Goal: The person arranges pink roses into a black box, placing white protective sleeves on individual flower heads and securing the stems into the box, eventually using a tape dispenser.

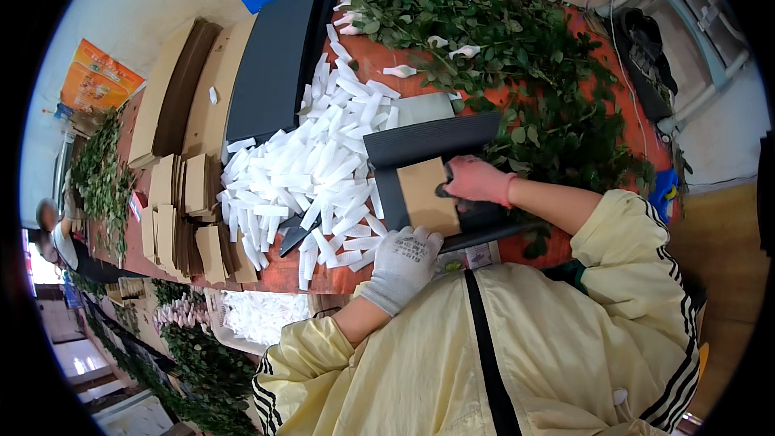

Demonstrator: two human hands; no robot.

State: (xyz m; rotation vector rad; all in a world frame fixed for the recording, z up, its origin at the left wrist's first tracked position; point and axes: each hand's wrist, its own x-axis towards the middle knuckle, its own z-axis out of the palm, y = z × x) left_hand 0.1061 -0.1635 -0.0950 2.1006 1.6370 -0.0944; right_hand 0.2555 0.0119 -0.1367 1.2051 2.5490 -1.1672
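In front of me on the red tabletop, a black corrugated sheet [432,139] stands folded up at its far side. On its flat part lies a tan cardboard piece [428,190]. My left hand [404,265], in a white-grey knit glove, has its bent fingers closed on the near end of the cardboard. My right hand [478,180], in a pink glove with dark fingertips, is closed at the cardboard's right edge. What lies beneath its fingers is hidden. Left of the sheet spreads a large heap of white mesh sleeves [323,157].
Leafy stems with pale sleeved flower heads [517,40] cover the far and right side. Black sheets [278,64] and cardboard stacks [173,93] stand at the left. A crate of white sleeves [262,319] sits below the table's edge. Another person [60,234] is at far left.
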